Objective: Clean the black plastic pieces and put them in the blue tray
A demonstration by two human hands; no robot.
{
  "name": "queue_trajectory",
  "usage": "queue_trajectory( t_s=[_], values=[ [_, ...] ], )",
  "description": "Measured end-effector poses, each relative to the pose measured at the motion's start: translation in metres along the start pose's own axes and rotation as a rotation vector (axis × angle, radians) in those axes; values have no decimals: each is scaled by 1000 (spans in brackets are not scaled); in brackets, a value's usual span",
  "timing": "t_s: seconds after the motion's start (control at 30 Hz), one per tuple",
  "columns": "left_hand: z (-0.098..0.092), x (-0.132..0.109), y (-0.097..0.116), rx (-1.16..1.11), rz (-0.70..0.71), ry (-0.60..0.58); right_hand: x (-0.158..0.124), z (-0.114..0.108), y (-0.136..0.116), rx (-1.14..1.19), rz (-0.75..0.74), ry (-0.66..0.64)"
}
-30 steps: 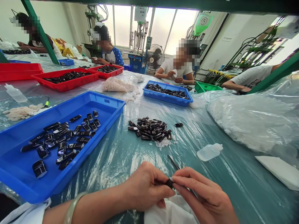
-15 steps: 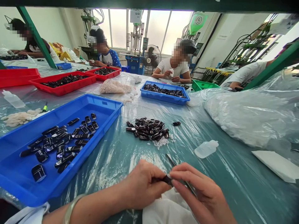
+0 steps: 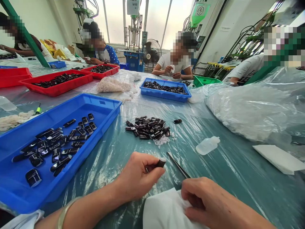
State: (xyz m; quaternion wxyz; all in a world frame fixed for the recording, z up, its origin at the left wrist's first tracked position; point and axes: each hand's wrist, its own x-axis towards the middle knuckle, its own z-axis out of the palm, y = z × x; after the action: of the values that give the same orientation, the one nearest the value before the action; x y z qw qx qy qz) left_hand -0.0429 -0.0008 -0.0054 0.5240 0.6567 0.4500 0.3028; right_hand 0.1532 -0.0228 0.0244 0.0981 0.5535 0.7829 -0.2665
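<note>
My left hand (image 3: 140, 173) is closed, pinching a small glossy black piece (image 3: 161, 163) between thumb and fingers, its pale end facing outward. My right hand (image 3: 206, 198) is curled, with its fingertips closed on a white cloth (image 3: 164, 208) at the front edge of the view. Dark metal tweezers (image 3: 177, 165) lie on the plastic sheet, their rear end hidden behind my right hand. Beyond my hands, a heap of similar black pieces (image 3: 149, 127) lies beside white crumbs (image 3: 163, 140). To the left, a blue tray (image 3: 97, 135) holds several more black pieces.
A translucent squeeze bottle (image 3: 207, 145) and folded white paper (image 3: 277, 157) lie to the right, before a large clear bag (image 3: 257, 108). Farther back are a blue tray (image 3: 164, 94) and red trays (image 3: 57, 92) of black pieces. Several co-workers sit around the table.
My right hand has left the black piece and moved down to the right, onto the cloth. My left hand keeps the piece, now lifted slightly up and left. The view has shifted a little.
</note>
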Motion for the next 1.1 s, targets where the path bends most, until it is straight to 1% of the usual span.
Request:
queue_trajectory(
  t_s=[0.17, 0.23, 0.4, 0.5, 0.63, 0.73, 0.87, 0.97, 1.1],
  values=[
    [-1, 0, 1, 36, 14, -2, -5, -2, 4, 9, -19, -42],
    [-1, 0, 2, 42, 18, -9, -5, -4, 7, 32, -36, -16],
    [0, 0, 1, 46, 24, -13, 8, 0, 13, 43, -151, 190],
    [0, 0, 0, 50, 18, -13, 16, 9, 15, -11, -210, 261],
    [0, 0, -1, 38, 15, -10, 24, 22, 13, -53, -299, 408],
    [1, 0, 1, 37, 12, -14, 33, 28, 12, -40, -281, 539],
    [1, 1, 3, 26, 13, -15, 48, 30, 16, -5, -212, 781],
    [0, 3, 1, 14, 34, -4, 49, 30, 19, 14, -259, 838],
    [0, 4, -1, 64, 64, 34, 44, 31, 24, 43, -391, 863]
  ],
)
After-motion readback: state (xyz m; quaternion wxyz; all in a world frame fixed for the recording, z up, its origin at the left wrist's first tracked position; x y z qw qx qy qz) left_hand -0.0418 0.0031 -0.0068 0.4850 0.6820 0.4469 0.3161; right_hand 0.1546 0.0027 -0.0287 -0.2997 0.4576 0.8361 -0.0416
